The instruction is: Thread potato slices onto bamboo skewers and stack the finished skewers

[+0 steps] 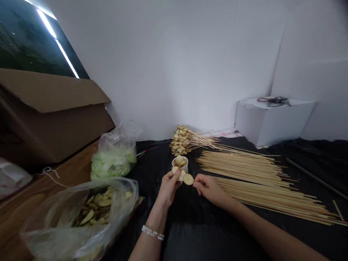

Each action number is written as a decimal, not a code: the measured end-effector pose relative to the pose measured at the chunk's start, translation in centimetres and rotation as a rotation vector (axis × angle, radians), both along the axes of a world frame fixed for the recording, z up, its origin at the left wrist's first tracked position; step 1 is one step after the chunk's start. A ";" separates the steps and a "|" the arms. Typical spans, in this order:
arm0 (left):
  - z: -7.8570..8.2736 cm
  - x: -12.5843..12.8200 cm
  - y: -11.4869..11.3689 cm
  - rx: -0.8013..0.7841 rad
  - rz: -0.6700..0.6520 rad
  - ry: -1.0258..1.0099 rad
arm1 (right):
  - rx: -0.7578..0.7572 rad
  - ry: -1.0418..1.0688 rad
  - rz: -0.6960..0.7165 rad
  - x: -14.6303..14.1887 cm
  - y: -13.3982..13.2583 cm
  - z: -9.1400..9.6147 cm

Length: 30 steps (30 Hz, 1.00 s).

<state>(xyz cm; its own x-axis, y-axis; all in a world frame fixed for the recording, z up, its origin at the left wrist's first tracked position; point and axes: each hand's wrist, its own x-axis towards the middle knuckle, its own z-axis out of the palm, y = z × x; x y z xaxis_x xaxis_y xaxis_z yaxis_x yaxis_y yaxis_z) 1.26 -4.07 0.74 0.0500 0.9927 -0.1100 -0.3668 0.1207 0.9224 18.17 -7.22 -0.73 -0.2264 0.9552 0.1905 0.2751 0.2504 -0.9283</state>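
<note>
Seen from the head camera, the hands work low over a black plastic sheet [191, 236], with open sheet in front of them and to the right. On the left, the sheet meets a wooden tabletop [36, 196]. A clear plastic bag of pale slices [94, 211] lies just left of the left hand, and a second bag holding green shreds [114, 163] sits behind it, beside a cardboard box [50, 112]. Long bamboo skewers [244, 168] lie in two loose rows close to the right of the right hand [210, 189].

The left hand [169, 187], with a beaded bracelet [153, 233] on its wrist, is closed in a pinch on a pale slice [175, 170] just in front of a white cup [180, 164] full of similar slices. Its fingers look to be touching the cup. A round slice [188, 179] sits between the hands, with the right hand's drawn-together fingertips [196, 183] at its edge, though whether they grip it cannot be told. Behind the cup, a stack of slices threaded on skewers [180, 140] lies well within reach.
</note>
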 end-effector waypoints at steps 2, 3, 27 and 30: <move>0.1 0.0 0.0 0.000 0.011 0.000 | 0.043 -0.049 -0.010 0.0 -0.1 0.1; 0.1 -0.1 0.0 0.005 0.022 -0.003 | 0.078 -0.088 -0.022 0.0 -0.2 0.2; -1.3 2.5 -1.9 0.556 -0.180 0.872 | 0.428 -0.149 -0.624 6.0 2.0 0.7; -1.8 2.5 -1.8 0.571 -0.222 0.969 | 0.502 -0.282 -0.586 8.7 2.1 2.2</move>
<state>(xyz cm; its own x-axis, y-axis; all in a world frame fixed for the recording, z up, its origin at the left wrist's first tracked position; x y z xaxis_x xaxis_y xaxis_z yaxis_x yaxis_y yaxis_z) 3.79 -5.91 -1.09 0.3699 0.8902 0.2660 0.5046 -0.4329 0.7470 26.88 -5.14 1.48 0.1791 0.7499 0.6368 0.6965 0.3605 -0.6204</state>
